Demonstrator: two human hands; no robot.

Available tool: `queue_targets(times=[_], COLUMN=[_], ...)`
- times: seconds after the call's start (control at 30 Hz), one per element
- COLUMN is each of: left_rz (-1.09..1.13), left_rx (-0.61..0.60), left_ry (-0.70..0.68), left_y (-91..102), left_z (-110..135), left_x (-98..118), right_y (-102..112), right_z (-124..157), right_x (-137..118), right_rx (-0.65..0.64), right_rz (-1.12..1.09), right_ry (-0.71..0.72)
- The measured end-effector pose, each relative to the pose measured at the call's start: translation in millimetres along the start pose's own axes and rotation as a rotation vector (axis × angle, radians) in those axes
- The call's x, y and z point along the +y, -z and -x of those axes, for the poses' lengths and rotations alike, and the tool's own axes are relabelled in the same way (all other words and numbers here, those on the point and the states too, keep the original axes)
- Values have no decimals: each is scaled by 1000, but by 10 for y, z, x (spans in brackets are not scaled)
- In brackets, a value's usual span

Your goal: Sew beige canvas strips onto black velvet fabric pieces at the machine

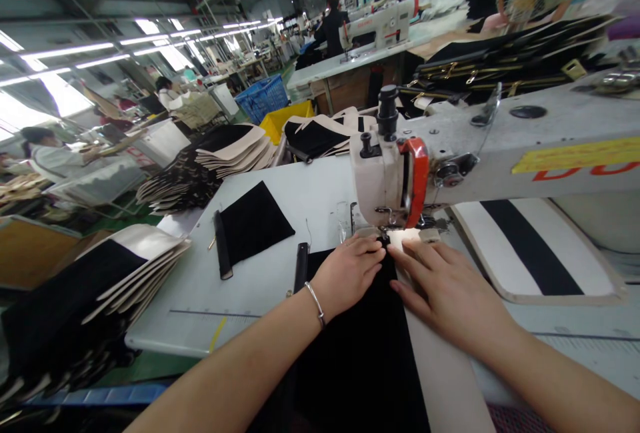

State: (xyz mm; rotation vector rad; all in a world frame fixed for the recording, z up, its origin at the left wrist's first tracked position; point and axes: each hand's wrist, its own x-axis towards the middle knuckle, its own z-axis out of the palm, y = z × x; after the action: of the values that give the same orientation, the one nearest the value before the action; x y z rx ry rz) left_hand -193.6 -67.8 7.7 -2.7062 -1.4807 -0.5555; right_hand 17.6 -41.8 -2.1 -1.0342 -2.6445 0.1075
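Currently, the bare left hand (pixel 349 273) lies flat, fingers close together, on the long black-and-cream fabric panel (pixel 360 366) at the pale metal sewing machine (pixel 480 169); the right hand (pixel 447 286) rests unclenched, fingers spread, on the panel's cream side. The 2 forearms (pixel 235 356) converge forward.

Left hand (pixel 347 273) and right hand (pixel 445 289) both bare from where I stand, forearms (pixel 240 367) uncovered too; round the left wrist (pixel 327 296), near 6 o'clock, sits a slim, shiny silvery bangle (pixel 317 302), a small thicker knob toward its own 5 o'clock
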Motion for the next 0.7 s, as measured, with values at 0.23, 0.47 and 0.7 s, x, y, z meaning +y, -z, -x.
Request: queue_targets(times=[0.23, 0.47, 0.7], left_rz=[107, 278, 281], left_rx=[-235, -477, -367], left_ry=[34, -118, -106], left_y=[336, 656, 487], left_z=[203, 920, 983], left_x=[242, 844, 903], right_y=[44, 214, 272], right_z=[310, 1112, 1286], right_x=[-119, -517, -603], right_rx=[74, 202, 147], right_rz=[-11, 10, 115], right_ry=[43, 236, 340])
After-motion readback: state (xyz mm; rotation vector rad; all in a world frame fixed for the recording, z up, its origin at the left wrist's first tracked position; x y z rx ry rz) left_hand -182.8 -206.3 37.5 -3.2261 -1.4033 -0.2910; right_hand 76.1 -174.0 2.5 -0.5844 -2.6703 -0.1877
